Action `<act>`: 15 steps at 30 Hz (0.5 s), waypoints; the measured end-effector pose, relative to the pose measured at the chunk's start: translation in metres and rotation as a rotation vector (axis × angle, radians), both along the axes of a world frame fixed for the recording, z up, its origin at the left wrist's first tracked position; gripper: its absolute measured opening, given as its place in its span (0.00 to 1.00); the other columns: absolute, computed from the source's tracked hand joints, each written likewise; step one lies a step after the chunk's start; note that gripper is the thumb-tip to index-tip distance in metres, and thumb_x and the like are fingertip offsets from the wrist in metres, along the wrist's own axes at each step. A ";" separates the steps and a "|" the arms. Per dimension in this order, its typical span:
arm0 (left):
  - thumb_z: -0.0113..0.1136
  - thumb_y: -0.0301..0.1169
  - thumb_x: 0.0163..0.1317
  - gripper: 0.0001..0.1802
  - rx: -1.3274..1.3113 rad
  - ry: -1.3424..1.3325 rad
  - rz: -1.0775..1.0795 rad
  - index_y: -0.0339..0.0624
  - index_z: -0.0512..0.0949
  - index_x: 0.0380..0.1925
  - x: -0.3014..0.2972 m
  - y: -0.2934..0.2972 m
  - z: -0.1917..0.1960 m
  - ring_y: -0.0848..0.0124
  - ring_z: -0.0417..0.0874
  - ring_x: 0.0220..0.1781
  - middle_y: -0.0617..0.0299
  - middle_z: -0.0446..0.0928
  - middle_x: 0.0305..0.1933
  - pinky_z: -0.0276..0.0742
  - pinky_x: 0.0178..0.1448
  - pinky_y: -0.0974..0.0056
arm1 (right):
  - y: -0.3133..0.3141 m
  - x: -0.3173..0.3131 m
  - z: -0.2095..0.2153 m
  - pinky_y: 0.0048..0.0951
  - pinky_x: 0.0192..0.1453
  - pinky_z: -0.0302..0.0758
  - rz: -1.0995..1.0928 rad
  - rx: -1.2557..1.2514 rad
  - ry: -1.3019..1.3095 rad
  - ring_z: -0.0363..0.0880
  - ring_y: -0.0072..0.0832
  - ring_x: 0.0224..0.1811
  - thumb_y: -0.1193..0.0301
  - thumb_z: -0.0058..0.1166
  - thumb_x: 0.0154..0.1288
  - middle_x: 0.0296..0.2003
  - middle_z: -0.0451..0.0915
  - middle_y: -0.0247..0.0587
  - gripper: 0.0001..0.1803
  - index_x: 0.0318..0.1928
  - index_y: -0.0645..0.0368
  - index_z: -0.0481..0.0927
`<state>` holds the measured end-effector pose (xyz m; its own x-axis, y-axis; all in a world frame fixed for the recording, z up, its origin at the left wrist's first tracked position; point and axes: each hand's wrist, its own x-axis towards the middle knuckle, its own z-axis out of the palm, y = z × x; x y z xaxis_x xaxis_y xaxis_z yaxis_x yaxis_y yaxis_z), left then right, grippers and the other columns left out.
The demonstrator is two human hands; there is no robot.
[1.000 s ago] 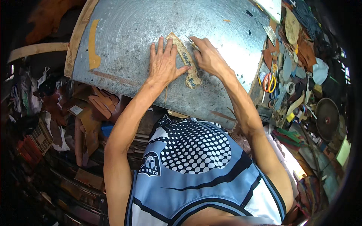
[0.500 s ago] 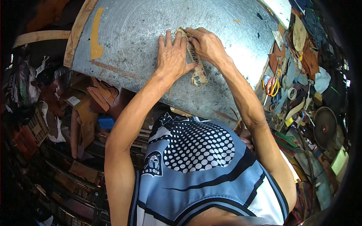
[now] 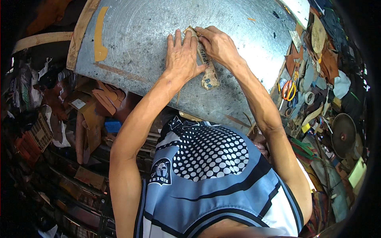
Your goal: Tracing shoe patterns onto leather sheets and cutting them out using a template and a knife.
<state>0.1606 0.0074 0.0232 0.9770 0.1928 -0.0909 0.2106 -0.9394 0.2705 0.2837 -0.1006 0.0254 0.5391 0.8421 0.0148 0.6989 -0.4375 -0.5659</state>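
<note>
A long, narrow, tan pattern piece [image 3: 210, 79] with dark lettering and a rounded near end lies flat on the metal-topped table [image 3: 139, 35]. My left hand [image 3: 181, 54] is laid flat over its left side, fingers spread and pointing away, thumb across the piece. At the far end, my right hand [image 3: 219, 47] is closed in a pinch against the piece's right edge. Whatever sits between those fingers is too small and covered to name. Part of the pattern's far end is hidden beneath the hands.
A yellow strip [image 3: 99, 35] with a wider foot lies at the table's left. Beyond the right edge are orange-handled scissors [image 3: 289, 91], a tape roll [image 3: 309, 98] and heaped leather scraps [image 3: 328, 63]. Cardboard and brown cut pieces [image 3: 109, 97] fill the lower left.
Both hands keep nearly the same place on the pattern piece. The right hand has shifted very slightly away from me; the whole view has moved a little.
</note>
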 end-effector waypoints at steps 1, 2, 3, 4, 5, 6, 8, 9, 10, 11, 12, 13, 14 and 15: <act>0.75 0.57 0.41 0.55 0.000 -0.011 0.000 0.30 0.69 0.63 0.001 0.000 0.000 0.42 0.59 0.73 0.43 0.64 0.70 0.52 0.74 0.38 | 0.001 0.000 0.002 0.43 0.44 0.80 -0.007 -0.024 -0.027 0.82 0.47 0.39 0.71 0.52 0.68 0.39 0.81 0.48 0.17 0.56 0.57 0.80; 0.75 0.58 0.41 0.55 0.001 -0.021 -0.001 0.30 0.69 0.63 0.001 0.001 0.000 0.42 0.60 0.73 0.43 0.65 0.70 0.52 0.74 0.38 | 0.002 -0.001 0.003 0.42 0.43 0.79 -0.013 -0.048 -0.053 0.82 0.46 0.38 0.72 0.53 0.68 0.38 0.81 0.47 0.17 0.56 0.56 0.81; 0.75 0.58 0.41 0.55 -0.002 -0.016 -0.002 0.30 0.69 0.63 0.000 0.001 0.000 0.42 0.60 0.73 0.43 0.65 0.70 0.52 0.74 0.38 | 0.002 -0.002 0.003 0.42 0.43 0.79 -0.014 -0.050 -0.048 0.82 0.46 0.38 0.72 0.53 0.68 0.38 0.81 0.47 0.17 0.56 0.56 0.81; 0.75 0.58 0.41 0.55 0.012 -0.016 -0.005 0.30 0.69 0.62 0.000 0.001 0.000 0.42 0.60 0.73 0.43 0.65 0.70 0.52 0.74 0.38 | 0.003 -0.001 0.003 0.42 0.43 0.79 -0.014 -0.051 -0.043 0.82 0.47 0.38 0.72 0.53 0.68 0.38 0.81 0.47 0.17 0.56 0.56 0.81; 0.74 0.59 0.41 0.55 0.026 -0.017 -0.009 0.30 0.70 0.62 0.001 0.001 -0.001 0.41 0.60 0.73 0.43 0.65 0.70 0.53 0.74 0.38 | 0.002 -0.001 0.003 0.42 0.44 0.79 -0.014 -0.052 -0.038 0.82 0.47 0.39 0.72 0.53 0.68 0.38 0.81 0.47 0.17 0.56 0.56 0.80; 0.74 0.59 0.41 0.55 0.023 -0.015 -0.010 0.30 0.70 0.62 0.001 0.000 -0.001 0.41 0.60 0.73 0.43 0.65 0.70 0.53 0.74 0.38 | 0.001 -0.001 0.003 0.42 0.44 0.79 -0.015 -0.055 -0.037 0.82 0.47 0.39 0.72 0.53 0.68 0.38 0.81 0.47 0.17 0.56 0.56 0.80; 0.74 0.59 0.41 0.55 0.032 -0.018 -0.013 0.30 0.70 0.62 0.000 0.000 -0.001 0.41 0.60 0.72 0.43 0.65 0.70 0.53 0.74 0.38 | -0.002 -0.003 0.004 0.46 0.44 0.80 -0.008 -0.066 0.002 0.82 0.50 0.40 0.71 0.50 0.68 0.40 0.81 0.52 0.17 0.56 0.57 0.80; 0.74 0.59 0.41 0.55 0.030 -0.017 -0.014 0.30 0.70 0.62 0.000 0.000 -0.001 0.41 0.60 0.72 0.43 0.65 0.70 0.53 0.74 0.38 | -0.005 -0.005 0.006 0.46 0.44 0.80 -0.009 -0.069 0.003 0.82 0.50 0.40 0.71 0.50 0.68 0.40 0.81 0.52 0.17 0.56 0.57 0.80; 0.74 0.59 0.41 0.54 0.035 -0.007 -0.021 0.30 0.70 0.62 0.001 0.000 0.000 0.41 0.60 0.73 0.43 0.65 0.70 0.53 0.74 0.38 | -0.010 -0.008 0.008 0.46 0.45 0.80 -0.025 -0.091 0.024 0.82 0.51 0.40 0.71 0.50 0.68 0.40 0.81 0.53 0.17 0.56 0.57 0.80; 0.74 0.59 0.41 0.54 0.040 0.003 -0.027 0.30 0.70 0.62 0.001 0.000 0.001 0.41 0.60 0.73 0.42 0.65 0.70 0.54 0.74 0.38 | -0.014 -0.011 0.010 0.46 0.45 0.80 -0.042 -0.114 0.045 0.82 0.51 0.41 0.71 0.50 0.68 0.40 0.81 0.54 0.17 0.56 0.57 0.80; 0.74 0.59 0.41 0.54 0.035 0.003 -0.031 0.30 0.70 0.62 0.001 0.000 0.001 0.41 0.60 0.73 0.42 0.65 0.70 0.54 0.74 0.38 | -0.017 -0.014 0.011 0.46 0.45 0.80 -0.045 -0.118 0.045 0.82 0.51 0.41 0.71 0.50 0.68 0.40 0.81 0.54 0.17 0.56 0.57 0.80; 0.73 0.59 0.42 0.54 0.045 0.001 -0.036 0.29 0.70 0.61 0.001 0.001 0.000 0.41 0.60 0.73 0.42 0.64 0.70 0.53 0.74 0.38 | -0.019 -0.017 0.013 0.46 0.45 0.80 -0.067 -0.117 0.047 0.82 0.52 0.41 0.71 0.50 0.68 0.40 0.81 0.54 0.17 0.56 0.57 0.80; 0.73 0.59 0.43 0.53 0.055 -0.001 -0.041 0.29 0.70 0.61 0.001 0.001 0.000 0.40 0.60 0.73 0.41 0.64 0.70 0.53 0.74 0.38 | -0.023 -0.021 0.015 0.46 0.45 0.80 -0.089 -0.116 0.049 0.82 0.52 0.41 0.72 0.50 0.68 0.40 0.81 0.55 0.17 0.56 0.57 0.80; 0.73 0.59 0.43 0.53 0.050 -0.004 -0.048 0.29 0.70 0.61 0.000 0.000 0.001 0.40 0.60 0.73 0.41 0.64 0.70 0.53 0.74 0.38 | -0.027 -0.025 0.017 0.46 0.45 0.80 -0.096 -0.121 0.046 0.82 0.52 0.41 0.72 0.50 0.68 0.40 0.81 0.55 0.17 0.56 0.57 0.80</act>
